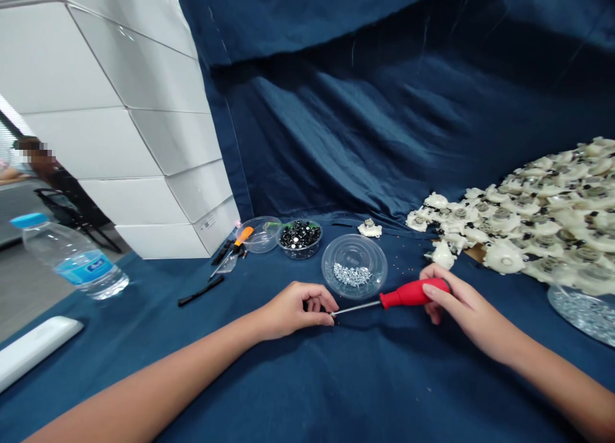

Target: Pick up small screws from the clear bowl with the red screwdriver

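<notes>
My right hand grips the red handle of a screwdriver, whose steel shaft points left across the blue cloth. My left hand is curled around the shaft's tip, and its fingers hide the very end. A clear round bowl of small silver screws stands just above the shaft. Beyond it sits a clear bowl of small black parts. A large heap of white plastic parts lies to the right of my right hand.
A water bottle with a blue cap stands at the left, near a long white object. An orange-handled tool and a black strip lie on the cloth. Stacked white boxes rise at the left, and a seated person is beyond them.
</notes>
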### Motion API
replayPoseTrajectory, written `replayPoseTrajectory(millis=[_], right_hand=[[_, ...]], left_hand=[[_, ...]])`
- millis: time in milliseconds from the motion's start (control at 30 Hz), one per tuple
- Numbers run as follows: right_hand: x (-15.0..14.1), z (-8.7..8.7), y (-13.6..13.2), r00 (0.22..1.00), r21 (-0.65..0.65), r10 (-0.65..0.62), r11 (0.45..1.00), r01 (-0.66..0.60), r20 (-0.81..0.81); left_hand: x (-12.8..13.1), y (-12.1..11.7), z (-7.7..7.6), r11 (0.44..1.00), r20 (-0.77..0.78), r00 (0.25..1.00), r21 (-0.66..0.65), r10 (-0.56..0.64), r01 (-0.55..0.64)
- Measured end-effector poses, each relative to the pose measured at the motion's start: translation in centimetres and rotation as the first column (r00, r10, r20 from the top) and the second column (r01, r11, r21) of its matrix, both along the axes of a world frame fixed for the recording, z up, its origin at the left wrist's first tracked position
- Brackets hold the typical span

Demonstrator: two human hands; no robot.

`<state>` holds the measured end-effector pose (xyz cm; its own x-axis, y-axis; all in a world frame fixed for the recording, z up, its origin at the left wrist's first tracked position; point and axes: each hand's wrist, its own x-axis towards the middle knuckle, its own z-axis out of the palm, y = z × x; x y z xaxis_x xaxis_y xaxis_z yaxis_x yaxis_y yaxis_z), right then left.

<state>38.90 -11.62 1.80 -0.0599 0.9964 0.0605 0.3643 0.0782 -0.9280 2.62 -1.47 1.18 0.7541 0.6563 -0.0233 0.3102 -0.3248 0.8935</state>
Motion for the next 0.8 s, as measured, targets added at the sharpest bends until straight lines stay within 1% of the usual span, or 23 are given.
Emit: replayPoseTrajectory(millis=[67,100,200,233,267,300,367,433,467,533,600,633,667,733,800], right_hand=[[0.07,-0.06,0.12,0.997,0.027,0.042,0.999,-0.040,-0.064],[0.14,-0.04,0.14,0.998,0.016,0.041,0.999,-0.040,-0.041],[0.29,0.09,0.11,0.988,-0.061,-0.022,0.998,0.032,0.154],[0.28,0.10,0.09,0.981,-0.074,-0.039,0.996,0.054,0.189],[0.26,0.06,0.07,0.982,-0.073,-0.044,0.996,0.058,0.181],[0.22,-0.03,0.05,0.991,-0.058,-0.036,0.997,0.044,0.132],[0.17,-0.24,0.03,1.000,-0.012,0.015,1.000,-0.015,-0.017],[0.22,-0.35,-0.04,0.993,0.024,0.066,0.998,-0.064,-0.099],[0.28,-0.33,-0.09,0.994,0.026,0.071,0.997,-0.069,-0.079],[0.39,-0.14,-0.21,0.997,0.011,0.040,0.999,-0.040,0.063],[0.40,0.04,-0.28,0.981,-0.010,-0.003,1.000,0.005,0.195],[0.36,0.05,-0.28,0.977,-0.016,-0.010,1.000,0.014,0.211],[0.29,0.00,-0.25,0.984,-0.015,-0.008,1.000,0.011,0.180],[0.15,-0.24,-0.14,0.999,0.000,0.023,1.000,-0.023,0.024],[0.11,-0.51,-0.03,0.991,0.027,0.063,0.998,-0.060,-0.122]], left_hand=[[0.06,-0.08,0.19,1.000,0.005,1.000,0.002,-0.002,0.002],[0.08,-0.12,0.28,1.000,0.005,1.000,0.001,-0.003,0.003],[0.09,-0.18,0.44,1.000,0.001,1.000,-0.004,-0.004,0.004],[0.07,-0.17,0.44,1.000,0.001,1.000,-0.006,-0.003,0.003],[0.06,-0.14,0.41,1.000,0.001,1.000,-0.008,0.000,0.000],[0.03,-0.11,0.37,1.000,0.001,1.000,-0.009,0.001,-0.001],[0.00,-0.04,0.29,1.000,-0.004,1.000,-0.010,0.003,-0.003],[-0.02,0.01,0.22,1.000,-0.012,1.000,-0.014,0.001,-0.001],[-0.02,0.02,0.20,1.000,-0.016,1.000,-0.015,0.000,0.000],[0.00,0.03,0.15,1.000,-0.018,1.000,-0.012,0.002,-0.002],[0.02,0.03,0.10,1.000,-0.018,1.000,-0.003,0.007,-0.007],[0.03,0.02,0.07,1.000,-0.018,1.000,0.000,0.008,-0.008],[0.03,0.02,0.05,1.000,-0.018,1.000,0.001,0.009,-0.009],[0.02,0.02,0.06,1.000,-0.018,1.000,0.000,0.011,-0.011],[0.01,0.00,0.12,1.000,-0.019,1.000,-0.005,0.010,-0.010]])
